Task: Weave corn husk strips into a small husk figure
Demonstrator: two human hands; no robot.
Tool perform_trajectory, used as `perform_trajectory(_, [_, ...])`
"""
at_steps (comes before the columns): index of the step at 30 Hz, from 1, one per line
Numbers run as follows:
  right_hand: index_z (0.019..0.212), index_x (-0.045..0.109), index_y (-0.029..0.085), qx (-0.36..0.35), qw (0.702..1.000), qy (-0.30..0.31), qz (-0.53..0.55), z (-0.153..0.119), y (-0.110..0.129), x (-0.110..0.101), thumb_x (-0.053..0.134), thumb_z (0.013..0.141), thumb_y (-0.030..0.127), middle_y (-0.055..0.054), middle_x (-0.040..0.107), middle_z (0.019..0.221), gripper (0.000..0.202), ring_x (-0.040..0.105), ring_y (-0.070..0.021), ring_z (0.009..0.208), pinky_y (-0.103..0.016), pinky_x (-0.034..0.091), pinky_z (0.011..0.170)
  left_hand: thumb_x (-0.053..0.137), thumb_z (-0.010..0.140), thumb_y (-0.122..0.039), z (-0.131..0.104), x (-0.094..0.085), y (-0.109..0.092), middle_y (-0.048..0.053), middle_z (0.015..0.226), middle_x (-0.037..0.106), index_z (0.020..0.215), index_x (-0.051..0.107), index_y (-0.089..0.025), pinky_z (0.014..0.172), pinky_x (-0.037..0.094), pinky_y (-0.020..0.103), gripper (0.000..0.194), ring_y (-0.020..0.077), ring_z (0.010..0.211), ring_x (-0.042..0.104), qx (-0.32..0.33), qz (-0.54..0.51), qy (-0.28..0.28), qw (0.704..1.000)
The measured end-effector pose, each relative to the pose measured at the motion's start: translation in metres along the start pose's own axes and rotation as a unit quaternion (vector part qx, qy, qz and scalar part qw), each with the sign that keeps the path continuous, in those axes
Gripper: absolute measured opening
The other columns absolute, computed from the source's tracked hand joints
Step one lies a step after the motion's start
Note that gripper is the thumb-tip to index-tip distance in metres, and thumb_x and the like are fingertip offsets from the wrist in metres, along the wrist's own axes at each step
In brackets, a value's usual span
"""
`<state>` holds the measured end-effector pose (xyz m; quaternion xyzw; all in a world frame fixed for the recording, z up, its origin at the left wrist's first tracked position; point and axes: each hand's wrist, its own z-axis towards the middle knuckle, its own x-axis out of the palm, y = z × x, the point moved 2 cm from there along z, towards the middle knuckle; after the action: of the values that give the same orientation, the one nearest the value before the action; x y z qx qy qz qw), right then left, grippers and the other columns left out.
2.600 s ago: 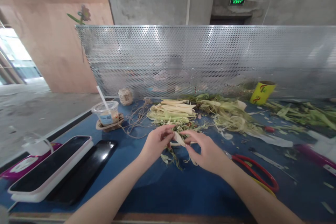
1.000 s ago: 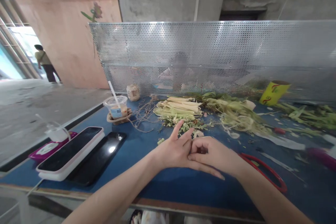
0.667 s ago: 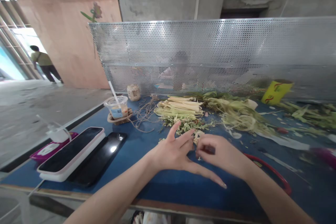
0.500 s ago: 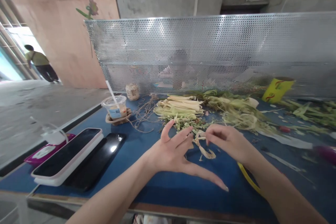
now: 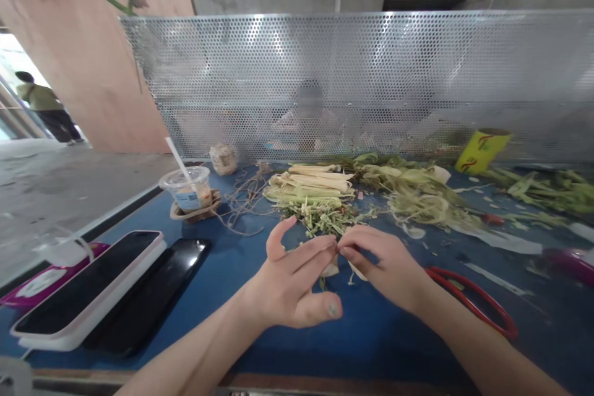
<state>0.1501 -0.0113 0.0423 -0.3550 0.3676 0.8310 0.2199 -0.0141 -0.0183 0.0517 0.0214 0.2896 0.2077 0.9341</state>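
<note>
My left hand (image 5: 292, 288) is over the blue table, back toward me, its fingers stretched out and the thumb and little finger apart. Its middle fingertips meet those of my right hand (image 5: 385, 260), which is pinched together. A pale dried corn husk strip (image 5: 356, 271) shows below the fingers; most of it is hidden, and whether the left fingers grip it is unclear. Just beyond the hands lie small green sprigs (image 5: 325, 218) and a stack of pale husks (image 5: 310, 182). Beside my right wrist is a red loop handle (image 5: 487, 309), partly covered by the forearm.
At left are a phone (image 5: 93, 284), a black slab (image 5: 153, 297), a cup with a straw (image 5: 188, 192) and tangled twine (image 5: 245, 198). Loose husks (image 5: 413, 192) and a yellow tube (image 5: 482, 151) are at right. A perforated metal screen (image 5: 260, 86) closes the back.
My hands have come together: the left thumb has drawn in, and the right fingertips now meet the left ones. The view has shifted a little, and more of the red handle shows.
</note>
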Motion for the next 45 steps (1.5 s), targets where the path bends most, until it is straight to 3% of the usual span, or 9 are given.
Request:
perform_trajectory(4, [0.078,0.057,0.019,-0.013,0.999,-0.029,-0.033,-0.002,0.001,0.001,0.053,0.079,0.032,-0.001,0.061,0.075,0.013,0.054,-0.0124,0.071,-0.024,0.041,0.069,0.033,0.085,-0.008,-0.007,0.01,0.004,0.001,0.079,0.07,0.117,0.04,-0.015,0.103,0.011,0.041,0.033,0.0108,0.078,0.064,-0.046,-0.029,0.017,0.998])
perform_trajectory(8, [0.071,0.057,0.021,0.02,0.999,0.02,-0.036,-0.002,-0.003,0.004,0.051,0.081,0.031,0.002,0.059,0.07,0.015,0.053,-0.0112,0.069,-0.023,0.039,0.067,0.051,0.08,-0.012,-0.014,0.02,0.009,-0.002,0.07,0.069,0.133,-0.016,-0.011,0.097,0.026,0.048,0.085,0.0147,0.071,0.065,-0.092,-0.068,0.019,0.993])
perform_trajectory(15, [0.074,0.054,0.019,0.021,0.995,0.087,-0.033,-0.001,-0.005,0.007,0.042,0.086,0.029,0.0,0.057,0.074,0.019,0.051,-0.0128,0.07,-0.023,0.038,0.062,0.049,0.082,-0.021,-0.013,0.026,0.013,-0.001,0.068,0.066,0.131,-0.023,-0.011,0.092,0.034,0.045,0.087,0.016,0.071,0.062,-0.153,-0.066,0.121,0.979])
perform_trajectory(18, [0.078,0.054,0.02,0.007,0.996,0.091,-0.022,-0.001,-0.006,0.008,0.04,0.087,0.027,-0.001,0.057,0.075,0.019,0.051,-0.013,0.07,-0.024,0.038,0.063,0.05,0.081,-0.023,-0.015,0.026,0.015,0.001,0.072,0.066,0.135,-0.008,-0.012,0.092,0.035,0.044,0.08,0.0173,0.077,0.061,-0.198,-0.117,0.134,0.964])
perform_trajectory(21, [0.077,0.055,0.02,-0.014,0.997,0.072,-0.035,0.001,-0.007,0.006,0.041,0.087,0.026,0.0,0.058,0.073,0.018,0.051,-0.013,0.071,-0.024,0.037,0.066,0.053,0.078,-0.023,-0.014,0.025,0.018,0.003,0.078,0.067,0.135,0.009,-0.016,0.087,0.04,0.039,0.073,0.0182,0.08,0.061,-0.305,-0.198,0.15,0.92])
perform_trajectory(26, [0.076,0.055,0.02,-0.017,0.994,0.072,-0.079,0.002,-0.009,0.005,0.041,0.086,0.026,0.0,0.057,0.069,0.018,0.049,-0.0134,0.065,-0.025,0.037,0.063,0.056,0.071,-0.014,-0.011,0.023,0.02,0.001,0.078,0.067,0.136,-0.011,-0.02,0.078,0.046,0.032,0.093,0.0153,0.076,0.063,-0.437,-0.296,0.144,0.837])
perform_trajectory(30, [0.088,0.055,0.02,0.003,0.996,0.055,-0.064,0.001,-0.012,0.007,0.048,0.081,0.02,-0.001,0.061,0.076,0.01,0.054,-0.0147,0.07,-0.025,0.04,0.062,0.055,0.068,-0.008,-0.015,0.028,0.024,0.001,0.074,0.066,0.136,-0.009,-0.017,0.077,0.046,0.031,0.095,0.0145,0.075,0.062,-0.466,-0.352,0.121,0.803])
perform_trajectory(36, [0.086,0.058,0.018,-0.099,0.994,-0.012,-0.053,-0.002,-0.015,0.013,0.043,0.083,0.015,-0.006,0.064,0.081,0.016,0.057,-0.0155,0.079,-0.028,0.044,0.072,0.063,0.062,-0.008,-0.017,0.034,0.027,-0.002,0.066,0.064,0.136,-0.003,-0.013,0.071,0.047,0.029,0.099,0.0122,0.065,0.06,-0.508,-0.421,0.079,0.747])
perform_trajectory(45, [0.085,0.057,0.018,-0.161,0.985,-0.001,-0.053,-0.003,-0.014,0.013,0.042,0.085,0.018,-0.007,0.062,0.081,0.014,0.056,-0.0149,0.079,-0.027,0.046,0.072,0.076,0.053,-0.014,-0.019,0.038,0.028,0.0,0.062,0.066,0.134,0.013,-0.008,0.062,0.045,0.024,0.102,0.0112,0.057,0.06,-0.602,-0.557,0.074,0.567])
